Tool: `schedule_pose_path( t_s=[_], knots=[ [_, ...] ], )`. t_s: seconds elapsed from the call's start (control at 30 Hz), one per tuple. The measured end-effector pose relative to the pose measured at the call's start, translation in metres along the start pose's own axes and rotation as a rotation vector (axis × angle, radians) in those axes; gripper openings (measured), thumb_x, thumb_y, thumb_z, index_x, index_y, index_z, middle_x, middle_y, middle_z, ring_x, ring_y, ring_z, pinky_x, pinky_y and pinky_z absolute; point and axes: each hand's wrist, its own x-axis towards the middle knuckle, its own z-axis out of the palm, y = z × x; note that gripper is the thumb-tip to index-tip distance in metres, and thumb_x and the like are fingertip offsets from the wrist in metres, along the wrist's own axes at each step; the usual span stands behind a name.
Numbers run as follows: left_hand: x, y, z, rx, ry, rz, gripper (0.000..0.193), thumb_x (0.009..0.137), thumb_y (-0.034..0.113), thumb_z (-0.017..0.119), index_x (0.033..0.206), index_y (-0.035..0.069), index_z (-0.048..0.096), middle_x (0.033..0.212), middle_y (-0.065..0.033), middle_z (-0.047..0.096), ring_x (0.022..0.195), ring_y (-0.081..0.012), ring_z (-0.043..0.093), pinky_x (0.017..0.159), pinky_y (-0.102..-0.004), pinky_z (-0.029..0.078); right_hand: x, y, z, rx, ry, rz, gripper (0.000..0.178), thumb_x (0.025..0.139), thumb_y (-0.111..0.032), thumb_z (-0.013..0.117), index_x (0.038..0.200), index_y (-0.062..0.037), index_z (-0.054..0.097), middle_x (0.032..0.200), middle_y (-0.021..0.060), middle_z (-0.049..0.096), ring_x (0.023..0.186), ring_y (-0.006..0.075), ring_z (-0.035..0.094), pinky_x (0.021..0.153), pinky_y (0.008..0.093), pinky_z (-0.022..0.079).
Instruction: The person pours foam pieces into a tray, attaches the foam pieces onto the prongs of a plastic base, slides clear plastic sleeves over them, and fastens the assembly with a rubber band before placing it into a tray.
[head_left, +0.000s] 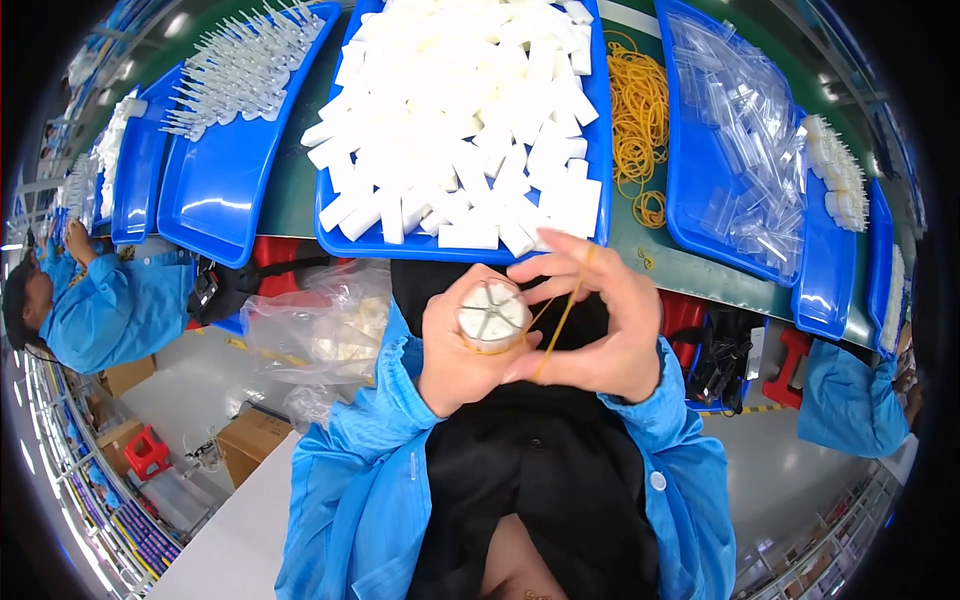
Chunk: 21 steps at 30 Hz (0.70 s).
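Observation:
My left hand (450, 365) is closed around a round white bundle (492, 312), its end facing up and split into wedges by dark radial lines. A yellow rubber band (566, 318) is stretched between the thumb and fingers of my right hand (625, 325), just right of the bundle. Part of the band runs toward the bundle's side, where a yellow strand shows near its lower edge. Both hands are close together in front of a blue tray (335, 235) heaped with white blocks (470, 130). The bundle's lower part is hidden inside my left hand.
Right of the tray lie loose yellow rubber bands (638, 110), then a blue tray (690, 225) of clear plastic pieces (745, 140). At left, a blue tray (215, 195) holds white spiked parts (245, 70). Plastic bags (320, 330) hang below the table. Co-workers sit on both sides.

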Motion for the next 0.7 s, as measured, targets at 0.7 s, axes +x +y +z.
schedule_pose_path(
  t_s=[0.7],
  knots=[
    [0.0, 0.018, -0.002, -0.184, -0.011, -0.139, 0.071, 0.064, -0.015, 0.063, 0.124, 0.005, 0.031, 0.068, -0.0055, 0.052, 0.05, -0.0117, 0.051, 0.046, -0.0232, 0.042, -0.029, -0.005, -0.007, 0.378, 0.133, 0.344, 0.02, 0.08, 0.005, 0.059, 0.098, 0.0029, 0.051, 0.089, 0.0106, 0.06, 0.064, 0.0105, 0.062, 0.051, 0.0173, 0.044]
  ],
)
